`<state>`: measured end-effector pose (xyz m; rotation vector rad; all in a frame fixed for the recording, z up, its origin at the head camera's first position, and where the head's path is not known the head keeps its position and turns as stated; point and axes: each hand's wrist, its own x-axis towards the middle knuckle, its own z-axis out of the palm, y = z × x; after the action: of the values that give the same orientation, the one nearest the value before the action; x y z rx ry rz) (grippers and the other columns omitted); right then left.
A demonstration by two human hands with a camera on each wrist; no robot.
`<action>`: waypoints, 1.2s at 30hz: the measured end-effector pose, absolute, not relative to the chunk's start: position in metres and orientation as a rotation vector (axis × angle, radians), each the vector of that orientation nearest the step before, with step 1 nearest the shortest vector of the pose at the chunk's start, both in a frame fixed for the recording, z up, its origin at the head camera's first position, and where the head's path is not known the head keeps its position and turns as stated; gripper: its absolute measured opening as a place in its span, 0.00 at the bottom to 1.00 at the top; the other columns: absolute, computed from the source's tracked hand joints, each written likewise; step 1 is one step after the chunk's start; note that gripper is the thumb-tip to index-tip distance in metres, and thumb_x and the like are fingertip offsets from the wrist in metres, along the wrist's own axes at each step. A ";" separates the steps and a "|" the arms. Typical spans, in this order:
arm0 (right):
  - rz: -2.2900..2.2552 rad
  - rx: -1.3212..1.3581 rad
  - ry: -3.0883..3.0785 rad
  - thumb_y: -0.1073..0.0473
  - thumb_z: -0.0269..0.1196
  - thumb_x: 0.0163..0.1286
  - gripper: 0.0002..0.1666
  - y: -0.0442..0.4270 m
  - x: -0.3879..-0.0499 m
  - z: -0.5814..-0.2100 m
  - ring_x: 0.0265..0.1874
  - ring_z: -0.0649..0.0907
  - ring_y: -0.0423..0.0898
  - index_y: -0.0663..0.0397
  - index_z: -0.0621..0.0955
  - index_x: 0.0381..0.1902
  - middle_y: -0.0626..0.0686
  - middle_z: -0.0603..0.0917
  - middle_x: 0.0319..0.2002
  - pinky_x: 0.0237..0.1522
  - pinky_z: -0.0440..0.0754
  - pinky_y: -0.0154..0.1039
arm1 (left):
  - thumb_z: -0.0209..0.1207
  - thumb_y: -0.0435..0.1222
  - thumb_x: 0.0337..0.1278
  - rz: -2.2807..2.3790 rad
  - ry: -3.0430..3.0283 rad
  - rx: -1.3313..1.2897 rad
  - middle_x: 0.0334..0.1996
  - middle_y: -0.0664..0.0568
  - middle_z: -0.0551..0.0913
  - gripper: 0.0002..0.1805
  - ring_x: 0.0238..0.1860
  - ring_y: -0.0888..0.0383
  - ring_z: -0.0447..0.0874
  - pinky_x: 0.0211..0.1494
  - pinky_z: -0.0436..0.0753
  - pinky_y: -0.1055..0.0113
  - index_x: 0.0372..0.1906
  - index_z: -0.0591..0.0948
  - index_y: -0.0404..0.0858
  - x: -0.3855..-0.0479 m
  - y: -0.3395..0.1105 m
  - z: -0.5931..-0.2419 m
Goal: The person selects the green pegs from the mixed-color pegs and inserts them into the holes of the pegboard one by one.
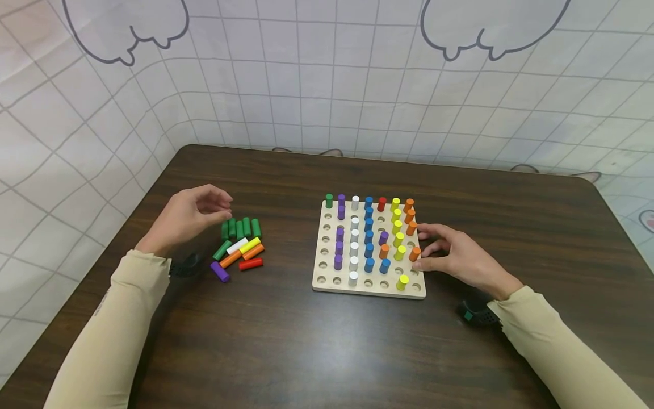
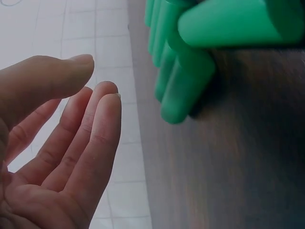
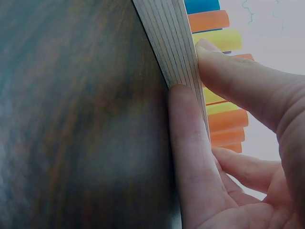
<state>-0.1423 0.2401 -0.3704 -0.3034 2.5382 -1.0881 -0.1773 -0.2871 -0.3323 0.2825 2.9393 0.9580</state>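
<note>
Left hand (image 1: pixel 191 216): thumb and fingers apart, nothing held. It is the hand nearer to the five green pegs (image 1: pixel 247 227), which lie side by side on the desk (image 1: pixel 286 341). From the thumb tip, this row lies just toward the person and to the right. The left wrist view shows a gap between the fingertips and the pegs.

Axis: the five green pegs lie flat, long axes roughly parallel and running away from the person. The fingers point mainly rightward, across that axis.

Adjacent parts: on the person's side of the row lie a slanted green peg (image 1: pixel 222 250), a white peg (image 1: pixel 237 245), a yellow peg (image 1: pixel 250 245), two orange pegs (image 1: pixel 230 259), a red peg (image 1: pixel 251 264) and a purple peg (image 1: pixel 219 271), set at mixed angles.

Right hand (image 1: pixel 462 258): well apart from the loose pegs, at the right edge of the pegboard (image 1: pixel 375 291). The thumb rests on the top face and a finger lies against the side; together they pinch the edge. The pegboard lies flat, to the right of the loose pegs, with upright pegs in its holes.
</note>
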 end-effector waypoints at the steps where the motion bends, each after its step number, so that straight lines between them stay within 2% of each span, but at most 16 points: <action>1: -1.086 -0.303 2.538 0.41 0.76 0.61 0.54 0.240 -0.142 -0.370 0.51 0.84 0.46 0.54 0.65 0.77 0.57 0.78 0.68 0.56 0.76 0.40 | 0.69 0.40 0.64 0.952 2.941 0.277 0.48 0.50 0.89 0.16 0.46 0.58 0.89 0.46 0.80 0.77 0.55 0.83 0.43 -0.177 -0.289 -0.333; 12: -1.073 -0.283 2.541 0.41 0.76 0.61 0.54 0.240 -0.142 -0.368 0.51 0.84 0.47 0.53 0.65 0.78 0.57 0.78 0.67 0.57 0.77 0.40 | 0.70 0.43 0.63 0.923 2.886 0.283 0.49 0.47 0.89 0.21 0.44 0.62 0.87 0.45 0.80 0.78 0.57 0.82 0.41 -0.176 -0.298 -0.337; 23: -1.065 -0.276 2.549 0.40 0.76 0.60 0.55 0.240 -0.143 -0.370 0.51 0.84 0.47 0.52 0.66 0.78 0.56 0.79 0.66 0.57 0.77 0.42 | 0.69 0.49 0.64 0.848 2.809 0.208 0.45 0.47 0.87 0.23 0.45 0.52 0.85 0.46 0.80 0.64 0.57 0.81 0.42 -0.175 -0.306 -0.341; 36: -1.063 -0.272 2.551 0.41 0.76 0.60 0.54 0.240 -0.143 -0.371 0.51 0.84 0.47 0.53 0.65 0.77 0.57 0.79 0.66 0.57 0.77 0.41 | 0.70 0.57 0.59 0.785 2.759 0.141 0.43 0.46 0.88 0.31 0.40 0.55 0.85 0.41 0.78 0.65 0.59 0.80 0.41 -0.179 -0.309 -0.346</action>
<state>-0.1431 0.2400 -0.3707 -0.2717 2.5508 -1.0631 -0.1787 -0.3094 -0.3459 0.1410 2.7590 0.7846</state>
